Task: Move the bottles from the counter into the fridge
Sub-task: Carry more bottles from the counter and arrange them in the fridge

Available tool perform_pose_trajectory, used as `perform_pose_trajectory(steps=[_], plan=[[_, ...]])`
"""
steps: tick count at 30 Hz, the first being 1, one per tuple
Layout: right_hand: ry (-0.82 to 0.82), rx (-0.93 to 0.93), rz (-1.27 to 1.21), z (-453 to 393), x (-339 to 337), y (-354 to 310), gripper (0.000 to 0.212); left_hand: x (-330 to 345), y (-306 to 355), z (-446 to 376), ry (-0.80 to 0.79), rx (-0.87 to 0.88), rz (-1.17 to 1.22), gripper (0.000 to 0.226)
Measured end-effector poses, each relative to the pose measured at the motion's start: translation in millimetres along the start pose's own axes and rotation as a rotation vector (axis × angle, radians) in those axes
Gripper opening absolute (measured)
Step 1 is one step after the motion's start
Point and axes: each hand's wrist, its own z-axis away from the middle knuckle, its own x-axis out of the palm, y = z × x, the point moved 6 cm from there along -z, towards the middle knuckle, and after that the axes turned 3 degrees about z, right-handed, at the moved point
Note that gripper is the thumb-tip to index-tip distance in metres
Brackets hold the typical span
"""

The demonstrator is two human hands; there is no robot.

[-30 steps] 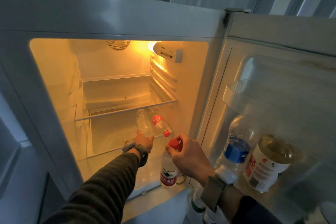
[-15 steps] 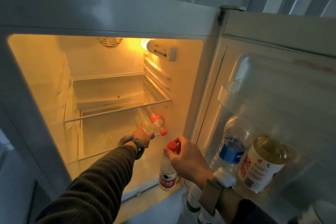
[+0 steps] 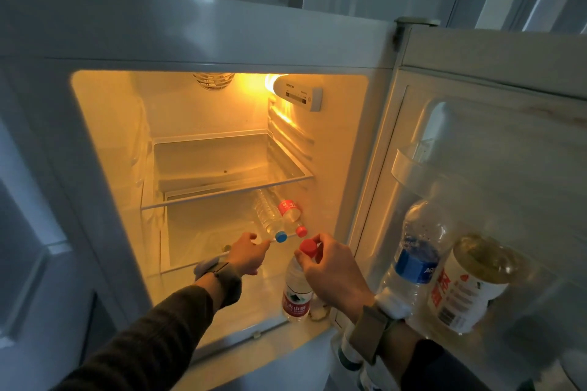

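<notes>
Glowing yellow fridge [image 3: 104, 136], door wide open. Right hand [image 3: 330, 267] pinching red cap of upright clear plastic water bottle [image 3: 297, 290] on bottom floor. Left hand [image 3: 249, 252] loosely curled, holding nothing. Light, smooth, squashy; best held near neck.

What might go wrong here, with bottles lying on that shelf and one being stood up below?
The blue-capped bottle lies on its side at the front edge of the glass shelf, cap past the rim; it may roll out as the left hand lets go. The upright bottle stands close to the fridge's front lip, pinched only at its red cap by the right hand; it may tip out, or be struck when the door shuts.
</notes>
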Motion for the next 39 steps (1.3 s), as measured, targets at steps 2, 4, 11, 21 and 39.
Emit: perform_pose_trajectory(steps=[2,4,11,21,39], plan=[[0.025,-0.037,0.006,0,4,-4,0.028,-8,-14,34,-0.032,-0.057,0.071,0.049],[0.066,-0.07,0.022,-2,5,-8,0.027,-3,-20,72,-0.193,-0.131,0.114,0.065],[0.08,-0.222,0.011,6,36,-33,0.024,-4,-9,114,-0.495,-0.2,0.539,0.093],[-0.072,-0.24,0.22,4,68,-13,0.039,-13,-10,62,-0.192,-0.182,0.825,0.053],[-0.296,0.04,0.046,3,54,35,0.032,-25,-4,-47,0.206,-0.107,0.028,0.055]])
